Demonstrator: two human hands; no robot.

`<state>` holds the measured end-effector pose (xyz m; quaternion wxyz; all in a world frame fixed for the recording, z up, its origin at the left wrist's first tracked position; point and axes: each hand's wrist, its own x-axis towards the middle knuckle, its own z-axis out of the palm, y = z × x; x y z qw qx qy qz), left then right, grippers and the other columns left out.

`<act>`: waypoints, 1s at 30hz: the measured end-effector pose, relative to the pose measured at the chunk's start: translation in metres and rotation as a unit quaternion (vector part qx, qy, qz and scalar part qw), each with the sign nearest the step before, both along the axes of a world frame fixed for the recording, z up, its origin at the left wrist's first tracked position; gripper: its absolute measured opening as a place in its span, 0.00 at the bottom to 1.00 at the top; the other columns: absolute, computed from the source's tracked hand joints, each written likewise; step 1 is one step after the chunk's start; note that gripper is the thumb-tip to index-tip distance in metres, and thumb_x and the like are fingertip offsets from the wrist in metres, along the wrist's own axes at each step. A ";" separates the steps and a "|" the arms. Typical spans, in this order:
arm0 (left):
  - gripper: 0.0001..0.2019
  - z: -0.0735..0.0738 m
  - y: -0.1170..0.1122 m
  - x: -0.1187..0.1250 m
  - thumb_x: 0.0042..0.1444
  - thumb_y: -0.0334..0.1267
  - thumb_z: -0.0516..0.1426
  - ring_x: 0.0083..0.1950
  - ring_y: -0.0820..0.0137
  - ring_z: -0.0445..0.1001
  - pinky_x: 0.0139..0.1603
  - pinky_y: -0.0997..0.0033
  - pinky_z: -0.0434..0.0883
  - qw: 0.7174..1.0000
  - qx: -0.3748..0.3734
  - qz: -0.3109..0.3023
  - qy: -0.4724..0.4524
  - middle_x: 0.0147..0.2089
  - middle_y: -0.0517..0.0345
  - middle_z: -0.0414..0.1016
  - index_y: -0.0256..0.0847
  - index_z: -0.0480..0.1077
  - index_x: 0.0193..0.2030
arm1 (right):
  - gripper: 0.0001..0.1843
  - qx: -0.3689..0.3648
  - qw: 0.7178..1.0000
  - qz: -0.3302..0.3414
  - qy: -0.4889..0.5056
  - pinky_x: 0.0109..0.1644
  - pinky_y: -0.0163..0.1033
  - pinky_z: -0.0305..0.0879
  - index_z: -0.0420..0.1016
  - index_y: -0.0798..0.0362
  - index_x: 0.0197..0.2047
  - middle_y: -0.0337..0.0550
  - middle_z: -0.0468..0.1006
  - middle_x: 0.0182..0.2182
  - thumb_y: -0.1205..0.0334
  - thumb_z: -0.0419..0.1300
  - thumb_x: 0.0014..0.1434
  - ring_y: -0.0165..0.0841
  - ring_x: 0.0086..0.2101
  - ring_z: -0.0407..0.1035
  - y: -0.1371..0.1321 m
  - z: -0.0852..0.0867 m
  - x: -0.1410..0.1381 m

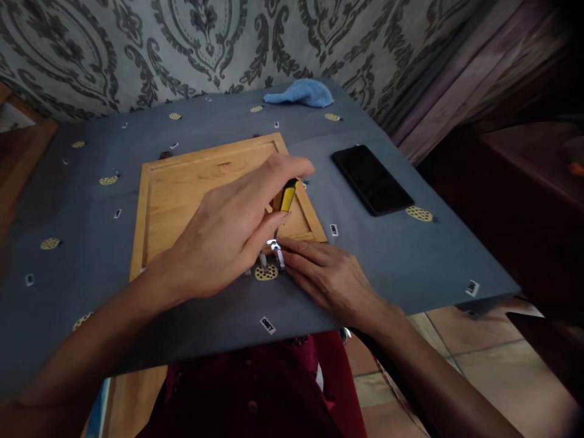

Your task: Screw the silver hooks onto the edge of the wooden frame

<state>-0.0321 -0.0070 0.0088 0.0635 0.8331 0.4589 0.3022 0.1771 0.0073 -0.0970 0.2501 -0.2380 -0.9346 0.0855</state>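
Note:
My left hand (pixel 228 228) is closed round the yellow and black handle of a screwdriver (pixel 288 196), which stands upright. Its tip points down at a shiny metal hinge (pixel 275 246) on the near edge of a framed wooden cabinet door (pixel 139 225). The door lies flat on the table, partly covered by my left hand. From the right, my right hand (pixel 331 274) presses its fingertips against the hinge and the door's near edge. The hinge's arm sticks out toward me over the tablecloth. Whether the tip sits in a screw is too small to tell.
A black phone (pixel 371 179) lies on the grey pineapple-print tablecloth (pixel 438 261) to the right. At the back is a crumpled blue cloth (pixel 303 93). A patterned curtain (pixel 205 42) hangs behind the table. Part of a wooden object (pixel 27 146) shows at the far left.

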 end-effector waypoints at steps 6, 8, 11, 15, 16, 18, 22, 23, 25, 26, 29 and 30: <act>0.15 0.004 -0.001 -0.001 0.64 0.33 0.54 0.40 0.70 0.75 0.45 0.68 0.74 0.999 0.007 0.038 0.003 0.53 0.57 0.73 0.45 0.62 0.57 | 0.15 -0.003 1.000 -0.002 0.001 0.47 0.45 0.76 0.74 0.55 0.55 0.49 0.76 0.57 0.67 0.54 0.67 0.38 0.47 0.77 0.000 0.001 0.000; 0.15 0.003 -0.001 0.000 0.64 0.33 0.54 0.41 0.70 0.75 0.45 0.68 0.74 0.999 -0.002 0.033 0.004 0.53 0.57 0.73 0.45 0.62 0.57 | 0.15 -0.001 1.000 -0.004 0.000 0.47 0.45 0.76 0.74 0.54 0.55 0.49 0.76 0.57 0.67 0.53 0.67 0.38 0.46 0.77 0.000 0.000 0.000; 0.17 0.000 -0.002 0.001 0.63 0.31 0.54 0.43 0.70 0.75 0.47 0.68 0.74 1.000 -0.004 0.023 0.002 0.53 0.56 0.73 0.45 0.61 0.57 | 0.15 0.007 1.000 -0.004 0.003 0.46 0.46 0.76 0.74 0.55 0.54 0.50 0.76 0.56 0.67 0.53 0.67 0.39 0.46 0.77 -0.001 -0.001 -0.001; 0.19 -0.003 -0.002 0.001 0.61 0.28 0.56 0.44 0.71 0.75 0.50 0.71 0.75 1.000 0.006 0.017 -0.003 0.53 0.58 0.73 0.46 0.62 0.57 | 0.15 0.005 1.000 0.000 0.008 0.47 0.46 0.76 0.74 0.55 0.54 0.50 0.76 0.56 0.67 0.53 0.67 0.39 0.46 0.77 -0.001 0.000 0.000; 0.20 -0.004 -0.002 0.001 0.60 0.28 0.56 0.44 0.71 0.76 0.49 0.71 0.75 1.000 0.007 0.017 -0.004 0.53 0.58 0.73 0.47 0.62 0.57 | 0.15 0.005 1.000 -0.001 0.008 0.47 0.46 0.76 0.74 0.55 0.54 0.50 0.76 0.56 0.67 0.53 0.67 0.39 0.46 0.77 -0.001 0.000 0.000; 0.20 -0.005 -0.001 0.001 0.60 0.27 0.55 0.43 0.71 0.76 0.49 0.70 0.76 1.000 0.005 0.015 -0.003 0.54 0.60 0.73 0.48 0.61 0.57 | 0.15 0.007 1.000 -0.001 0.009 0.46 0.46 0.77 0.75 0.56 0.54 0.51 0.77 0.56 0.68 0.54 0.67 0.39 0.46 0.77 -0.001 0.000 -0.001; 0.19 -0.004 -0.001 0.003 0.61 0.27 0.54 0.44 0.72 0.77 0.49 0.69 0.76 1.000 0.014 0.002 0.017 0.54 0.59 0.73 0.45 0.61 0.58 | 0.14 0.011 1.000 0.002 0.009 0.45 0.46 0.77 0.75 0.57 0.53 0.51 0.77 0.55 0.68 0.54 0.66 0.40 0.45 0.77 0.000 0.001 -0.001; 0.18 -0.004 0.000 0.004 0.62 0.27 0.53 0.45 0.71 0.77 0.50 0.69 0.75 1.000 0.020 -0.002 0.024 0.54 0.59 0.73 0.44 0.61 0.58 | 0.14 0.011 1.000 0.003 0.008 0.45 0.46 0.76 0.75 0.57 0.53 0.51 0.77 0.55 0.69 0.54 0.66 0.39 0.45 0.77 0.000 0.000 -0.001; 0.17 -0.004 0.000 0.006 0.63 0.29 0.53 0.46 0.70 0.77 0.50 0.69 0.74 0.999 0.030 -0.009 0.035 0.54 0.57 0.73 0.43 0.62 0.58 | 0.14 0.013 1.000 0.003 0.007 0.46 0.46 0.76 0.75 0.57 0.53 0.52 0.77 0.55 0.68 0.54 0.67 0.39 0.46 0.77 0.000 0.000 -0.001; 0.16 -0.004 0.000 0.006 0.63 0.30 0.53 0.46 0.70 0.77 0.49 0.69 0.74 0.999 0.033 -0.011 0.037 0.53 0.57 0.74 0.43 0.63 0.57 | 0.14 0.016 1.000 0.003 0.008 0.46 0.46 0.76 0.75 0.57 0.52 0.52 0.78 0.54 0.68 0.54 0.67 0.39 0.46 0.77 0.000 0.000 -0.001; 0.13 -0.004 0.000 0.008 0.64 0.33 0.55 0.43 0.70 0.78 0.46 0.68 0.74 0.998 0.042 -0.010 0.034 0.48 0.57 0.75 0.43 0.65 0.55 | 0.14 0.017 1.000 0.000 0.007 0.47 0.45 0.76 0.75 0.57 0.52 0.51 0.79 0.53 0.68 0.53 0.67 0.39 0.47 0.76 0.000 0.000 -0.001; 0.13 -0.004 0.000 0.007 0.64 0.34 0.55 0.42 0.70 0.78 0.45 0.68 0.74 0.998 0.047 -0.009 0.033 0.47 0.56 0.75 0.43 0.65 0.54 | 0.14 0.015 1.000 0.000 0.007 0.47 0.45 0.76 0.75 0.56 0.52 0.51 0.79 0.53 0.68 0.53 0.67 0.39 0.47 0.76 0.000 0.000 -0.001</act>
